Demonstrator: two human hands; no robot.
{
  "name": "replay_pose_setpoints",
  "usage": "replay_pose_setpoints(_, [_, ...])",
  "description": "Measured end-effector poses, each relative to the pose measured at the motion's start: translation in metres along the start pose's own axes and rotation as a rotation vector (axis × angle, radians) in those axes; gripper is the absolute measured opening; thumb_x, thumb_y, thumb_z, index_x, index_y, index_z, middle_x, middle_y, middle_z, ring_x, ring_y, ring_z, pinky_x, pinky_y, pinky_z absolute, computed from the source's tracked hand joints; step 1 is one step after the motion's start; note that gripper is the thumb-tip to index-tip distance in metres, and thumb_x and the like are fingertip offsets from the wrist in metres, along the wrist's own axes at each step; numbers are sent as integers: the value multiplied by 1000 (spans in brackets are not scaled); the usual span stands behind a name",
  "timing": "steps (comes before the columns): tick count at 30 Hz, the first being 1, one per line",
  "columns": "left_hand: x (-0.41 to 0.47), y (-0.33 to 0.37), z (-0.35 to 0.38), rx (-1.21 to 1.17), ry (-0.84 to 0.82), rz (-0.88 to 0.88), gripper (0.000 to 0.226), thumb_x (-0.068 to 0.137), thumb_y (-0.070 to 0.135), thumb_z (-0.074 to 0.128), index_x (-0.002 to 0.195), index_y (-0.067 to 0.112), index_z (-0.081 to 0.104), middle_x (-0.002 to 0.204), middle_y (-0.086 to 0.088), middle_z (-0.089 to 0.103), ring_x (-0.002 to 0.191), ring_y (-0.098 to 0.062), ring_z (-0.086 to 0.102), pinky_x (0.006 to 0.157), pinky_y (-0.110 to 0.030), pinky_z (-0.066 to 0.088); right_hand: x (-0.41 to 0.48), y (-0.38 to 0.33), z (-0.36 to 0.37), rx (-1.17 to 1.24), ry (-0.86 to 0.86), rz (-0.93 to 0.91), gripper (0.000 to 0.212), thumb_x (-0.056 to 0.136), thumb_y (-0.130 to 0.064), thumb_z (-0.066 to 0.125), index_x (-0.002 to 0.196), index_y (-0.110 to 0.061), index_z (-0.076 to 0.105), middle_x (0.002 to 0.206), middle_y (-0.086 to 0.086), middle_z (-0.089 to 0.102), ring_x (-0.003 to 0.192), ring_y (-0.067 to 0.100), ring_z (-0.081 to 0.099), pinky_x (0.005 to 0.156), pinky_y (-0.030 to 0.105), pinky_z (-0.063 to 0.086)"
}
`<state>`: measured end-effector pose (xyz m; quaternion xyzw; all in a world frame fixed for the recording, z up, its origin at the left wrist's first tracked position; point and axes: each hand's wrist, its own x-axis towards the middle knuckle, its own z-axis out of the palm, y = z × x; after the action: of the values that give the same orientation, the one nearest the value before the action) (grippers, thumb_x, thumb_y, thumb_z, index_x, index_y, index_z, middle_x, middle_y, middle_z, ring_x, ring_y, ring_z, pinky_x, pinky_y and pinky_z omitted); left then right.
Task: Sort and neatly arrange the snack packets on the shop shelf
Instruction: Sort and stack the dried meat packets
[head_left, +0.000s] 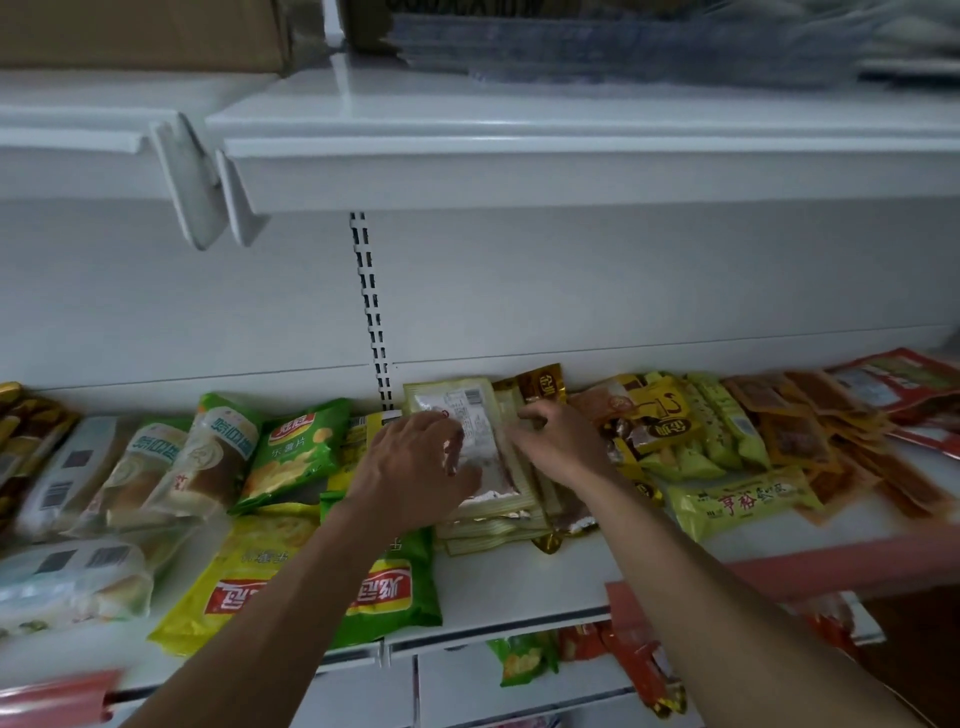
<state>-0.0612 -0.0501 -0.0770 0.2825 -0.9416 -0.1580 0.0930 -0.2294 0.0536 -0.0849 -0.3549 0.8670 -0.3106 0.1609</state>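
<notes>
A stack of flat pale-gold packets (480, 447) lies in the middle of the white shelf (519, 577), back side up with a white label. My left hand (415, 467) rests on the stack's left edge with fingers curled over it. On the right edge is my right hand (558, 441), fingers bent and pinching the packets' side. Green and yellow chip bags (301, 452) lie left of the stack, with two more chip bags (234, 582) in front. Yellow and green small packets (691, 431) are heaped to the right.
Bread rolls in clear wrappers (156, 467) lie at the left. Orange flat packets (810, 431) and red packets (893, 379) spread at the right. A lime-green long packet (743, 501) lies near the front right. An upper shelf (571, 156) overhangs. More packets (524, 657) sit on the shelf below.
</notes>
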Motion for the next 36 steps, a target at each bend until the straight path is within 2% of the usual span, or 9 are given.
replay_pose_setpoints(4, [6, 24, -7, 56, 57, 39, 48, 88, 50, 53, 130, 29, 53, 139, 8, 50, 128, -16, 44, 106, -33, 35, 5, 6, -20, -255, 54, -109, 31, 88, -34, 64, 116, -20, 66, 108, 1, 67, 98, 21, 62, 79, 31, 51])
replay_pose_setpoints(9, [18, 73, 11, 12, 19, 205, 51, 87, 43, 58, 136, 33, 49, 138, 8, 52, 129, -15, 45, 109, -30, 32, 8, 38, -44, -500, 177, -333, 35, 91, -36, 56, 124, -23, 60, 129, 1, 56, 123, 24, 46, 104, 40, 37])
replay_pose_setpoints(12, [27, 103, 35, 109, -126, 216, 74, 83, 62, 55, 147, 32, 32, 157, 2, 30, 143, -20, 28, 117, -37, 19, 11, 75, -58, -607, 78, -359, 52, 92, -51, 49, 139, -27, 46, 153, -2, 34, 144, 23, 22, 117, 49, 17])
replay_pose_setpoints(15, [33, 126, 60, 295, -275, 163, 94, 79, 51, 60, 153, 28, 6, 162, -16, -2, 149, -32, 4, 120, -50, 7, 11, 116, -64, -661, -41, -294, 65, 95, -65, 29, 152, -33, 24, 164, -5, 9, 150, 22, 4, 119, 51, 4])
replay_pose_setpoints(19, [42, 147, 81, 363, -400, 37, 107, 78, 38, 61, 152, 27, -16, 160, -22, -14, 149, -37, -5, 120, -49, 2, 12, 139, -69, -505, -31, -308, 69, 95, -65, 17, 154, -30, 23, 164, -5, 11, 151, 19, 3, 121, 45, 1])
replay_pose_setpoints(23, [50, 161, 92, 306, -283, -5, 96, 79, 32, 62, 153, 23, 0, 160, -21, 8, 145, -36, 22, 119, -44, 18, 17, 145, -77, -302, 46, -357, 46, 105, -34, 36, 149, -21, 39, 158, -2, 31, 148, 20, 20, 120, 38, 15])
replay_pose_setpoints(27, [48, 167, 106, 190, -166, -60, 85, 87, 23, 56, 155, 23, 6, 160, -10, 18, 140, -30, 30, 106, -42, 38, 15, 149, -86, 54, 173, -341, 39, 98, -8, 49, 137, -11, 55, 143, 3, 51, 135, 17, 43, 109, 22, 33])
replay_pose_setpoints(32, [45, 180, 120, 24, 60, -80, 70, 91, 14, 49, 154, 28, 23, 154, 4, 34, 135, -23, 41, 100, -40, 45, 17, 151, -94, 242, 188, -253, 35, 100, -13, 48, 133, -13, 59, 145, 1, 49, 137, 12, 38, 111, 20, 30])
replay_pose_setpoints(36, [49, 195, 131, -119, 176, -72, 71, 85, 6, 53, 150, 27, 35, 149, 4, 44, 131, -23, 47, 96, -38, 48, 14, 150, -94, 225, 237, -267, 40, 100, -27, 53, 133, -7, 58, 147, 9, 46, 139, 20, 37, 115, 36, 31])
